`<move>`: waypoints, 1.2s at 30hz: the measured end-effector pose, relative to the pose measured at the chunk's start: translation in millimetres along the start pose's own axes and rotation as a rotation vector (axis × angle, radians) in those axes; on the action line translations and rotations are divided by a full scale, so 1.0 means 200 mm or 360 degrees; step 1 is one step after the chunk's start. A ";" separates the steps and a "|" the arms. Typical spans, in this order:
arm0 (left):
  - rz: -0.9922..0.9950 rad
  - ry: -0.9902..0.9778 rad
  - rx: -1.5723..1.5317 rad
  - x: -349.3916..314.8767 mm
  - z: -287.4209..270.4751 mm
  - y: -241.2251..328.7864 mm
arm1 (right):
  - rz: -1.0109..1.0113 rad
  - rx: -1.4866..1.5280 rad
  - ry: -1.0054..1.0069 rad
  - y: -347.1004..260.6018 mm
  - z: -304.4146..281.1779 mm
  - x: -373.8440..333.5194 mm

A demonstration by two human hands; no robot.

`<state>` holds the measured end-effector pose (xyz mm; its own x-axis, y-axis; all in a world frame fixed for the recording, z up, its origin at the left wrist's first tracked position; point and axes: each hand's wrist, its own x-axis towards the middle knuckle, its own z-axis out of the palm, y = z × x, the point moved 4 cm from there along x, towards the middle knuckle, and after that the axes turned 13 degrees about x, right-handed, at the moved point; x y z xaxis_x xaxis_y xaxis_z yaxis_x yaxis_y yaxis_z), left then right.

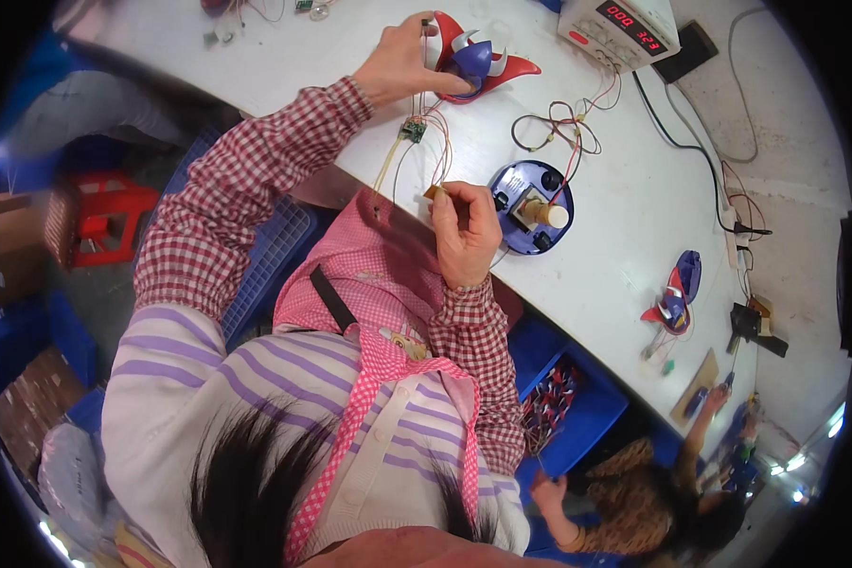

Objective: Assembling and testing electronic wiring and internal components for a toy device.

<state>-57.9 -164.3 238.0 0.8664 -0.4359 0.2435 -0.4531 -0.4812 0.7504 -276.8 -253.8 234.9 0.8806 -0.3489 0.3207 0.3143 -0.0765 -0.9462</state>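
My left hand (396, 68) grips a red, white and blue plastic toy part (483, 68) with pointed fins, thumb on the near side. Thin wires run from it to a small green circuit board (413, 131) hanging near the table's edge. Between the fingertips of my right hand (469, 235) is a small yellowish-brown piece (434, 191), with red and pale wires leading up from it. Just right of that hand lies a round blue-purple device (532, 206) with a cream cylinder standing on it, apart from my fingers.
A white power supply (620, 30) with a red display stands at the back, its wires looping across the white table (625, 180). Farther right lies another red and blue toy part (670, 308). Blue bins (592, 417) sit below the edge; a co-worker (634, 502) is at lower right.
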 end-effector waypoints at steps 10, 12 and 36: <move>0.0436 0.0292 0.0670 -0.36 -0.20 0.15 | -0.0017 -0.0027 -0.0010 -0.01 -0.01 0.01; 0.0555 0.0191 0.0872 -0.41 -0.18 0.15 | -0.0007 -0.0017 -0.0015 -0.02 -0.01 0.01; 0.0086 0.0048 0.0399 -0.42 0.02 0.19 | 0.0194 0.0214 0.0037 0.02 0.00 -0.01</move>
<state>-148.3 -149.7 243.1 0.8437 -0.4450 0.3002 -0.5335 -0.6330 0.5610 -278.0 -254.0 231.2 0.9071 -0.3698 0.2011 0.2516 0.0931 -0.9634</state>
